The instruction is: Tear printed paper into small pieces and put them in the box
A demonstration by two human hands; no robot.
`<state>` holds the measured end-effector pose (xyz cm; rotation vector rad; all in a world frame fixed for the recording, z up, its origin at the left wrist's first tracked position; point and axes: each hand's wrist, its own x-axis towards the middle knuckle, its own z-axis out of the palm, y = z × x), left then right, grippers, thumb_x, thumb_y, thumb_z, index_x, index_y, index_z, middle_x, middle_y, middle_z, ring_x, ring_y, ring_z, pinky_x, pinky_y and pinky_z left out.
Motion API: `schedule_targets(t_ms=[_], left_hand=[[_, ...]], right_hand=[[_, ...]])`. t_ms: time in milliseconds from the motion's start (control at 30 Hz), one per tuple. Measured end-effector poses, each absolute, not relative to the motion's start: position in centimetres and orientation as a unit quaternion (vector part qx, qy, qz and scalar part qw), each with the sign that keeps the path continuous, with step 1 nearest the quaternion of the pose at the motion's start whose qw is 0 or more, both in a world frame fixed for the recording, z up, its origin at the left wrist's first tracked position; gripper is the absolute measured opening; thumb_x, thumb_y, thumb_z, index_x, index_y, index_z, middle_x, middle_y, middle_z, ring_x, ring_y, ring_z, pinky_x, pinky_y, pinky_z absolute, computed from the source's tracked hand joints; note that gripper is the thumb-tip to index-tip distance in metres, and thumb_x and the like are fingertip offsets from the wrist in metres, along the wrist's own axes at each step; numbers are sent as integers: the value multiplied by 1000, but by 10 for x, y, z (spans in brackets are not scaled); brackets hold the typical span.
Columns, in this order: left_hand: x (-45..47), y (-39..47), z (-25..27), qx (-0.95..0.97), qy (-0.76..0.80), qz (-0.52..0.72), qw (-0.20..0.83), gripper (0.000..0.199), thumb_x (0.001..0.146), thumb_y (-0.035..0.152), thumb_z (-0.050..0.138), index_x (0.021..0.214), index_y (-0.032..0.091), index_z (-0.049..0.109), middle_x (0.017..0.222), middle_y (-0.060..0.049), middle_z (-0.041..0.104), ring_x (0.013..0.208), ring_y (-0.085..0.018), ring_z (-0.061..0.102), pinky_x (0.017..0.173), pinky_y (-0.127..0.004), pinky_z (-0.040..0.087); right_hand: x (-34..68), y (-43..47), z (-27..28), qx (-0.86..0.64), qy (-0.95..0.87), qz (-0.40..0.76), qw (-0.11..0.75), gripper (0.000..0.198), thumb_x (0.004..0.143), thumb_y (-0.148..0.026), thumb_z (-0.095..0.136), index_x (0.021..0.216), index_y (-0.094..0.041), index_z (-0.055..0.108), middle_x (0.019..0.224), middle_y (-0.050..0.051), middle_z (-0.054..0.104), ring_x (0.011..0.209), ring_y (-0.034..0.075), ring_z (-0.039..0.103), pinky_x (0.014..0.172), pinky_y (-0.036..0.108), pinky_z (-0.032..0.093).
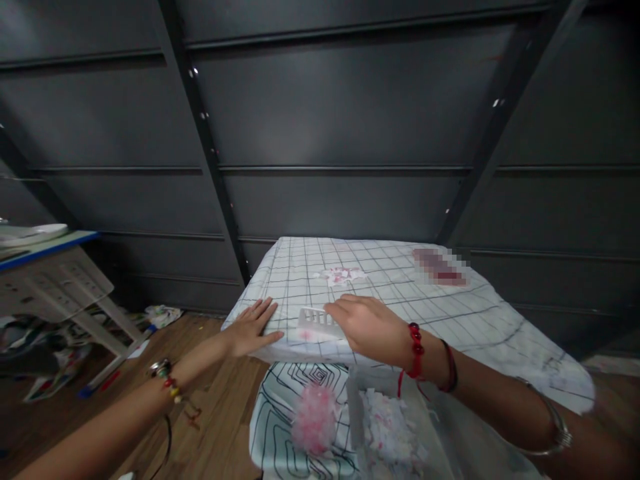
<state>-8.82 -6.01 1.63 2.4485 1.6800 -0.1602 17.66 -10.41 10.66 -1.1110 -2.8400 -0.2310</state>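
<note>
My left hand (255, 327) lies flat with its fingers spread on the white grid-patterned cloth (295, 267) over the table, near its front left edge. My right hand (367, 323) is closed on the right end of a small white slotted plastic tray (313, 323), which rests on the cloth at the front edge. Part of the tray is hidden under the fingers. Farther back is a small heap of white and pink paper scraps (343, 275). Below my right forearm, a clear plastic box (356, 407) holds many more white scraps (390, 427).
A blurred pink bundle (315, 420) rests on a patterned seat (273, 407) in front of the table. A pixelated dark red item (440, 268) lies at the back right. Dark metal panels (340, 113) rise behind. A blue-edged desk (55, 243) stands left.
</note>
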Motion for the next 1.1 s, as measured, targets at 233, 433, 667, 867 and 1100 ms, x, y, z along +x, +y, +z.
schedule_targets(t_ms=[233,433,667,867,1100], left_hand=[[-91,-63,21,823,555,-68,100,82,83,63,27,141,7,17,146,-15,6,133,-30,4,105,-42,13],[-78,-53,23,802,589,-35,95,78,83,66,24,141,14,19,146,-14,8,132,-32,3,103,-49,14],[-41,-4,20,814,575,13,88,81,82,68,22,142,13,19,146,-15,8,132,-34,4,102,-50,15],[-15,55,6,818,569,39,81,84,82,69,19,141,10,17,146,-18,10,132,-35,5,101,-50,16],[-3,103,3,817,565,89,81,83,82,68,19,141,11,16,146,-17,13,132,-34,6,102,-47,16]], right_hand=[[170,-133,111,-313,-948,-54,32,21,75,-8,43,92,-12,54,84,8,61,78,19,54,66,30,41],[185,-124,111,-324,-940,-81,64,21,74,-8,45,91,-13,56,80,7,62,74,17,53,65,29,40],[230,-62,113,-392,-900,-140,130,32,76,-4,42,103,-12,56,86,8,64,80,16,52,73,29,38],[268,-9,106,-456,-857,-166,171,34,79,-4,38,105,-14,59,86,7,64,83,17,50,74,29,35],[302,40,87,-471,-830,-201,222,41,80,-5,35,113,-16,55,94,8,63,85,18,47,73,30,33]])
